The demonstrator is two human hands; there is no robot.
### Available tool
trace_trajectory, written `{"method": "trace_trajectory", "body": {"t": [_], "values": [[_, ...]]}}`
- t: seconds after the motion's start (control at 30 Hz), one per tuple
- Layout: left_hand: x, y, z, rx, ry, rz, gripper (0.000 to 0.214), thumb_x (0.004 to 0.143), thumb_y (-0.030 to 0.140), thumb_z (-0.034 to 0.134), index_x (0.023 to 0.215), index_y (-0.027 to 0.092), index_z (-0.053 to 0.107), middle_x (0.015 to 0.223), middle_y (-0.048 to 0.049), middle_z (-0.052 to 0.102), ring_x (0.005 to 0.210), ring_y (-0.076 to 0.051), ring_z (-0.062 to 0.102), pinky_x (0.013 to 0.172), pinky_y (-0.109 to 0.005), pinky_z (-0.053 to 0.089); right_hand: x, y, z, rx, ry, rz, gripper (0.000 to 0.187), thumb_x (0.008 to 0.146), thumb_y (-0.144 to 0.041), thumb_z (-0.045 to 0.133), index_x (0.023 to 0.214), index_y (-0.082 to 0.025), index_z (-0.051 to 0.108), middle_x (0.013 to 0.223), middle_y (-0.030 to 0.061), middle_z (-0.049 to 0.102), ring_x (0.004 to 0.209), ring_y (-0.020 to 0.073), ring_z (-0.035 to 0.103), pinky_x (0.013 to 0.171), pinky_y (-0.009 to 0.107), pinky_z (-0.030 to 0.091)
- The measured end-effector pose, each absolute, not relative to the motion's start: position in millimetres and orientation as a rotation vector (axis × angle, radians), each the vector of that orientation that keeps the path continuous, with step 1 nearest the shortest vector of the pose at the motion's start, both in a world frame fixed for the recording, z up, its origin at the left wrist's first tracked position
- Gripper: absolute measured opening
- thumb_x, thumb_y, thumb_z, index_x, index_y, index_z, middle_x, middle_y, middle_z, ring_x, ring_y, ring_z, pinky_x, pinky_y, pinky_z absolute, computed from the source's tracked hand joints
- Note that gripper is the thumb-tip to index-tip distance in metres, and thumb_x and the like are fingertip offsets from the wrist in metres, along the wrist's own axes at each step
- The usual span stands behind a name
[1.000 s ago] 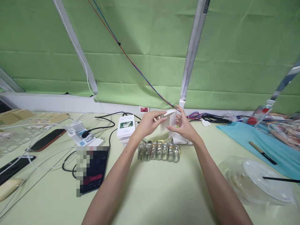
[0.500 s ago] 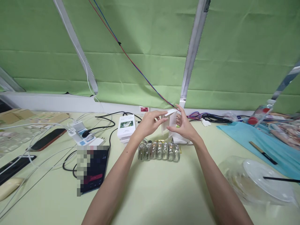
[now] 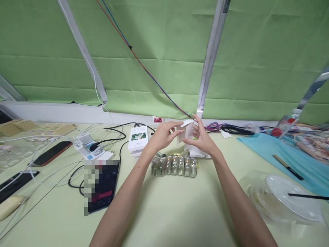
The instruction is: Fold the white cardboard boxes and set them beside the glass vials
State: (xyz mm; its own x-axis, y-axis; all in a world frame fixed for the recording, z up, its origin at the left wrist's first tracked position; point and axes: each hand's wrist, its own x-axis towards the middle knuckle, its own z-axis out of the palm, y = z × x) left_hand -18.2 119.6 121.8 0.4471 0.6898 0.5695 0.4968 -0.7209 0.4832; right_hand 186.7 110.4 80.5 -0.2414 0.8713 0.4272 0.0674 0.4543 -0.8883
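Between my two hands stands a small white carton (image 3: 189,132), held upright above the table. My left hand (image 3: 165,134) grips its left side with thumb and fingers. On the other side my right hand (image 3: 202,136) is closed around the carton, its thumb across the near face. Just below and nearer to me, several small clear glass bottles (image 3: 174,166) form a row. White printed boxes (image 3: 138,139) with a flower picture are stacked left of my left hand. Another white box (image 3: 197,152) lies under my right hand, partly covered by it.
A tablet (image 3: 105,188), a white power strip (image 3: 88,147) and phones (image 3: 52,153) with tangled cables lie at left. To the right are a lidded plastic tub (image 3: 290,199), a blue cloth (image 3: 267,151), a cutter knife (image 3: 288,167) and a plastic bottle (image 3: 286,123). A green curtain (image 3: 154,61) hangs behind.
Hardly anything differs. Both hands keep the same hold on the white carton, and the bottles stay in their row. The view has shifted very slightly.
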Motion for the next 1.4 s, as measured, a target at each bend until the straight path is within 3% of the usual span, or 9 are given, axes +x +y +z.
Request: {"method": "trace_trajectory", "body": {"t": [1.4], "values": [[-19.6,120.8,122.0,2.436,1.027,1.154,0.033,0.096,0.036,0.062,0.125,0.024,0.072,0.122,-0.0059,0.075,0.089,-0.017,0.071,0.075,-0.027,0.059,187.7,109.8,80.9,-0.815,-1.648,0.976,0.125,0.073,-0.043,0.086,0.162,-0.035,-0.002,0.142,0.0114,0.057,0.120,0.0266,0.064,0.109,0.048,0.047]]}}
